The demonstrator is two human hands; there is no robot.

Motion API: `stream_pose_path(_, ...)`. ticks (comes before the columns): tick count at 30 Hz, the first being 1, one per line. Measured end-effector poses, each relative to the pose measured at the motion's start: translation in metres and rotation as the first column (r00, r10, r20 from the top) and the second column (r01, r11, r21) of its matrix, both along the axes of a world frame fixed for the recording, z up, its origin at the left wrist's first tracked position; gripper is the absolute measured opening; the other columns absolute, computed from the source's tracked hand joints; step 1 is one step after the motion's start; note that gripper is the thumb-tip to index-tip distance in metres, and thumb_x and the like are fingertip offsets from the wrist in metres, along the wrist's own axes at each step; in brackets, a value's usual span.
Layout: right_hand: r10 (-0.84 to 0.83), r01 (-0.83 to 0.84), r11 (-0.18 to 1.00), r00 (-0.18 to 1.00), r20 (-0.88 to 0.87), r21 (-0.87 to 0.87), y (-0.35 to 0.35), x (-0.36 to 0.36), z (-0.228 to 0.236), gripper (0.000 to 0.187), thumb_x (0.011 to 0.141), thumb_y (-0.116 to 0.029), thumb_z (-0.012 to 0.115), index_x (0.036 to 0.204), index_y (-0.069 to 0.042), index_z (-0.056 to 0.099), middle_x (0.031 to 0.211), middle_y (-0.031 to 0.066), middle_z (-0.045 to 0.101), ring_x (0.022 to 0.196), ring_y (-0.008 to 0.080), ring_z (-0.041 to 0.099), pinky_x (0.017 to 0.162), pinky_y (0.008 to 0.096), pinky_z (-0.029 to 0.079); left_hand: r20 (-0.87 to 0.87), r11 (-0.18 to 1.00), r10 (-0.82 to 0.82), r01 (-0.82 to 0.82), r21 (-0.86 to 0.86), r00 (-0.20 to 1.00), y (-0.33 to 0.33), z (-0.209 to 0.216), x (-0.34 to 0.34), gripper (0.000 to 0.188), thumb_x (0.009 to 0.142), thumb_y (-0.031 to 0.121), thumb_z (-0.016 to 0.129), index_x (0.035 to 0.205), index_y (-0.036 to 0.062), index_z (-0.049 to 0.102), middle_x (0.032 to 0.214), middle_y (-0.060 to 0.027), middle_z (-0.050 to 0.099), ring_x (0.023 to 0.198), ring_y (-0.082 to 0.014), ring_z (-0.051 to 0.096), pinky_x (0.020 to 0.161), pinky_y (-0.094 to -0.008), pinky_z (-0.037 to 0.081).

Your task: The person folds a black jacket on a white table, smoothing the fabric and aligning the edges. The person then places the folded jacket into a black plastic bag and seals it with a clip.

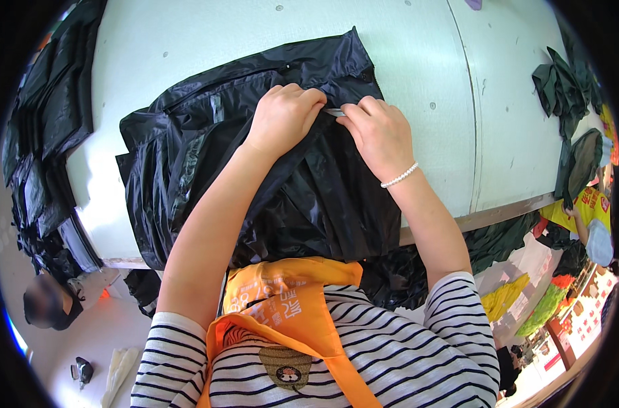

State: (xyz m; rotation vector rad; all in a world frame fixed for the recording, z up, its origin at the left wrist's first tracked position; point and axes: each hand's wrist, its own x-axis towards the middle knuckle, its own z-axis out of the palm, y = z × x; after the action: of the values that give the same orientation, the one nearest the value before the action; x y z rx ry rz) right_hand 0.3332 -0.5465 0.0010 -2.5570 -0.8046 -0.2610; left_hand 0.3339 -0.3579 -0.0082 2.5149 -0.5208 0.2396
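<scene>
Nearest is a striped shirt (398, 347) under an orange apron (309, 299), whose upper part meets the near edge of the table (435, 156). The black garment (309, 211) lies in loose folds from that near edge toward the table's middle, left of the long seam in the surface, and its lower part drapes over the edge. Both bare forearms reach across it. The left hand (285, 119) is curled closed on the fabric of its upper part, the thumb hidden. Just beside it, the right hand (379, 132), with a white beaded bracelet (399, 175) at the wrist, has thumb and forefinger pinched on a small pale strip (334, 111); I cannot tell what the strip is. The hands are near each other but apart. Along the table's left edge lies a stack of black clothes (58, 102), partly hanging over. Dark cloth (561, 88) lies at the right edge. A small purple thing (474, 3) sits farther off, cut by the top of the view.
</scene>
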Motion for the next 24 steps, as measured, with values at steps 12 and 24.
stream_pose_path(12,-0.161,0.443,0.786,0.82,-0.55,0.431,-0.014,-0.02,0.015,0.023,0.089,-0.021,0.063,0.089,0.0,0.055,0.073,0.0034,0.056,0.067,0.0084,0.053,0.06,0.0247,0.044,-0.719,0.994,0.1,-0.096,0.047,0.687,0.111,0.132,-0.215,0.007,0.076,0.011,0.065,0.073,0.0053,0.064,0.065,-0.0108,0.059,0.062,-0.0301,0.058,0.058,-0.0388,0.045)
stream_pose_path(24,0.691,-0.311,0.669,0.595,-0.411,0.675,0.146,-0.133,0.069,0.034,0.087,-0.006,0.056,0.122,-0.007,0.054,0.129,0.0149,0.052,0.105,0.0328,0.058,0.084,0.0368,0.05,-0.787,0.635,0.616,-0.573,0.519,-0.031,0.202,0.073,-0.213,0.068,0.091,0.056,0.039,0.068,-0.0021,0.067,0.058,-0.0117,0.065,0.053,-0.0203,0.064,0.057,-0.0299,0.052)
